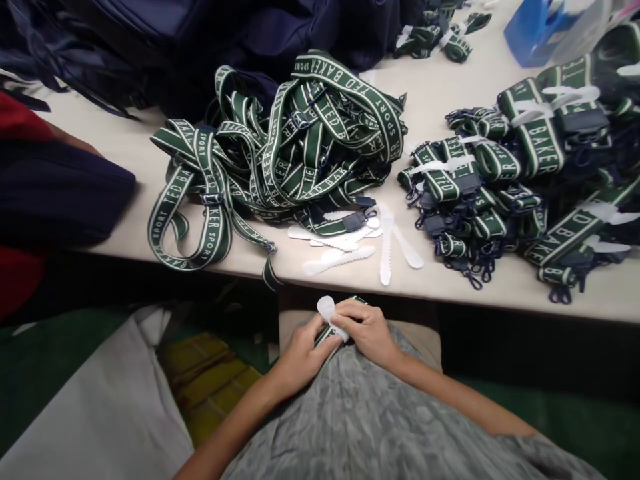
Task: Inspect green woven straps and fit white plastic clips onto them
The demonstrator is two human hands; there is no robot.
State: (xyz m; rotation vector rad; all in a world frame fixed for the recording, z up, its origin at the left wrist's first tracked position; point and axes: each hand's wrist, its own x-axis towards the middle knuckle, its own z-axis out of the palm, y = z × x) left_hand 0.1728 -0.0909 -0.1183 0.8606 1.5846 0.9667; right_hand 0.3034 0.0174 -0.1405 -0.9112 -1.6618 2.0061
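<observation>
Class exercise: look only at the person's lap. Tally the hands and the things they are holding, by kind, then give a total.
Hands, left hand and right hand: 2
White plastic tab: 1
Green strap: 1
Total: 4

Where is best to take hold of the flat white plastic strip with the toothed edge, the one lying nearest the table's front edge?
Pinch the rounded left end of the flat white plastic strip, coming from the front edge of the beige table. That end lies apart from the other white pieces and close to the edge. The strip lies flat, so the fingers probably must lift that end a little first.
</observation>
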